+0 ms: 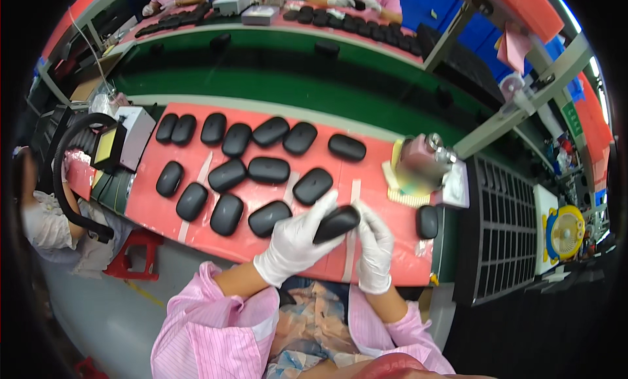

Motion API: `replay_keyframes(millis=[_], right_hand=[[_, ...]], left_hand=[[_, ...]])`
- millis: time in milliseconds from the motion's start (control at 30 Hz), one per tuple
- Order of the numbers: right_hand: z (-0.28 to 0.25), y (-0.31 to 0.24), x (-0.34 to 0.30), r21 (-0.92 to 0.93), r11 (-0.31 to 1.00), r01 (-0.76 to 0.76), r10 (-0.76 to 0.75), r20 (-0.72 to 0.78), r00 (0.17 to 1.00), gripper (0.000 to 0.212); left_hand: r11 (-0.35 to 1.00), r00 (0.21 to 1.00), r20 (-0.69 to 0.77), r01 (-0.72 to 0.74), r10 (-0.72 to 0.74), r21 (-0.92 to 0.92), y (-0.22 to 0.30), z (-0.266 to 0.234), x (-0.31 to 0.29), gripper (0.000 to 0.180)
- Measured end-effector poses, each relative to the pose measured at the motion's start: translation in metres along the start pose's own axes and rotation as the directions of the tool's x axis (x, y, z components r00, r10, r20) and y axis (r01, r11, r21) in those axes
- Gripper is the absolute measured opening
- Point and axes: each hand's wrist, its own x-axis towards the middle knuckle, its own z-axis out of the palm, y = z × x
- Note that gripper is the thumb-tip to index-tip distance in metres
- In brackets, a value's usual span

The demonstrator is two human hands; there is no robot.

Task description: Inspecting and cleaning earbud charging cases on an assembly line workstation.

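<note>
Both of my hands wear white gloves. Above the near edge of the pink mat (392, 261), my left hand (291, 243) is closed around a smooth black rounded case (337, 224), tilted up to the right. At the case's right end, my right hand (375, 251) has its fingers drawn together against it; the thumb is partly hidden. Several similar black cases lie spread over the mat, the nearest being one case (269, 218) left of my left hand and another (313, 185) just beyond it. A lone case (427, 222) lies at the right.
A metal device (425, 158) stands on the right of the mat. Past it leans a black compartment tray (507, 232) by a yellow fan (566, 232). At left are a pale box (136, 136) and a black hose (59, 163). A green conveyor (261, 68) runs beyond; co-workers sit across.
</note>
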Motion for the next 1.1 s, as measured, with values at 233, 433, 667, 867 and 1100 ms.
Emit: replay_keyframes(millis=[233, 433, 667, 867, 1100], right_hand=[[0.01, -0.022, -0.018, -0.701, 0.27, 0.661, -0.593, 0.419, 0.687, 0.04], [0.001, -0.007, -0.03, -0.333, 0.884, 0.328, -0.254, 0.246, 0.935, 0.032], [-0.023, -0.028, -0.016, -0.536, 0.665, 0.519, -0.461, 0.251, 0.851, 0.024], [0.014, -0.03, -0.014, -0.573, 0.295, 0.765, -0.39, 0.658, 0.644, 0.032], [-0.035, -0.015, 0.005, -0.312, 0.569, 0.76, -0.458, 0.648, 0.609, 0.025]], left_hand=[[0.991, 0.991, 0.041, 0.13, -0.129, -0.031, 0.014, -0.015, -0.012, 0.098], [0.96, 0.995, -0.06, 0.064, -0.083, -0.273, 0.031, -0.017, -0.027, 0.096], [0.213, 0.729, 0.433, 0.609, -0.531, -0.764, 0.033, -0.023, -0.036, 0.048], [-0.265, 0.597, 0.603, 0.558, -0.53, -0.786, 0.023, -0.013, -0.034, 0.061], [-0.365, 0.589, 0.585, 0.459, -0.557, -0.81, 0.014, -0.014, 0.0, 0.06]])
